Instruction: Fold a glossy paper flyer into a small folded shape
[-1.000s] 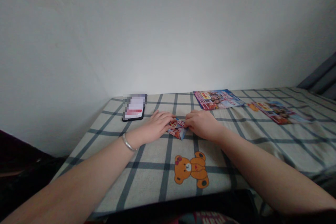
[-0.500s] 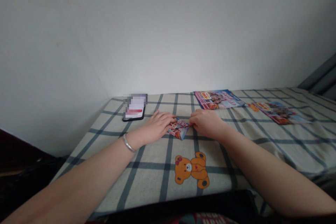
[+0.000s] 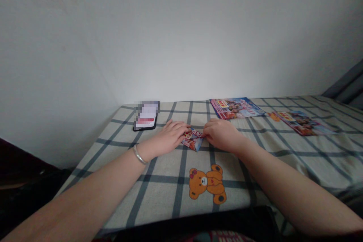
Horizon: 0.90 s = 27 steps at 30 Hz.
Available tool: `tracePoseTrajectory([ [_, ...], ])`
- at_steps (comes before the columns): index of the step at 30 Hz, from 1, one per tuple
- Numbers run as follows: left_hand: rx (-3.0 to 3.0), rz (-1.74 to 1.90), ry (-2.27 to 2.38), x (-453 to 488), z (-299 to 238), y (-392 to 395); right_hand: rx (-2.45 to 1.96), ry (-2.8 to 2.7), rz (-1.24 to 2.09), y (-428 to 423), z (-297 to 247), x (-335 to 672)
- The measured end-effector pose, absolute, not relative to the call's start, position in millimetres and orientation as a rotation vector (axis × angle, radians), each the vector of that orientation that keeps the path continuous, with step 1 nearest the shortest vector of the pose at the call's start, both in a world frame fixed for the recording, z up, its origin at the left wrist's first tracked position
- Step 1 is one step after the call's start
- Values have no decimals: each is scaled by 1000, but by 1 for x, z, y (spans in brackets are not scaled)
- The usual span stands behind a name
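A small folded paper leaflet [image 3: 193, 141] with colourful blue, red and white print lies on the checked cloth between my two hands. My left hand [image 3: 173, 136] rests flat, its fingers stretched over the leaflet's upper left edge; the thumb lies low against that edge. A silver bangle [image 3: 138, 155] circles the left wrist. With fingers curled together, my right hand [image 3: 219, 133] pinches the leaflet's right corner. The fingertips of the right hand are partly hidden behind its own back.
Beyond my left hand lies a phone [image 3: 146, 116], its screen lit. Two printed leaflets lie flat, one leaflet [image 3: 236, 107] near the wall and another leaflet [image 3: 304, 123] farther right. A bear print [image 3: 207, 184] marks the checked cloth [image 3: 159, 204] in front of me.
My right hand has shifted slightly left, onto the folded leaflet's right corner. The left hand has stayed in place.
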<state>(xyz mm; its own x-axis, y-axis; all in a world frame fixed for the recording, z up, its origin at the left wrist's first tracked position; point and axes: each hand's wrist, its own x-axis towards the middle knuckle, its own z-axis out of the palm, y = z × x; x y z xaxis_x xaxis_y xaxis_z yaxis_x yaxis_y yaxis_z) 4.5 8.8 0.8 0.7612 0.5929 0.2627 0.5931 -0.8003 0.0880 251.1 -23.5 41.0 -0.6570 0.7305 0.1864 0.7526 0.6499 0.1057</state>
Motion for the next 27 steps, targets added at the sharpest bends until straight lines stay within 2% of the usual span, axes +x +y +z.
tracePoseTrajectory([
  [6, -2983, -462, -992, 5, 1, 10, -1297, -2726, -187, -23, 43, 255],
  [15, -3000, -427, -918, 0, 1, 14, -1270, -2693, -288, -24, 41, 253],
  [23, -2657, -645, -1265, 10, -1, 10, -1064, -2672, -205, -19, 26, 245],
  [27, -2586, -627, -1386, 14, 0, 10, -1014, -2679, -119, -17, 24, 242],
])
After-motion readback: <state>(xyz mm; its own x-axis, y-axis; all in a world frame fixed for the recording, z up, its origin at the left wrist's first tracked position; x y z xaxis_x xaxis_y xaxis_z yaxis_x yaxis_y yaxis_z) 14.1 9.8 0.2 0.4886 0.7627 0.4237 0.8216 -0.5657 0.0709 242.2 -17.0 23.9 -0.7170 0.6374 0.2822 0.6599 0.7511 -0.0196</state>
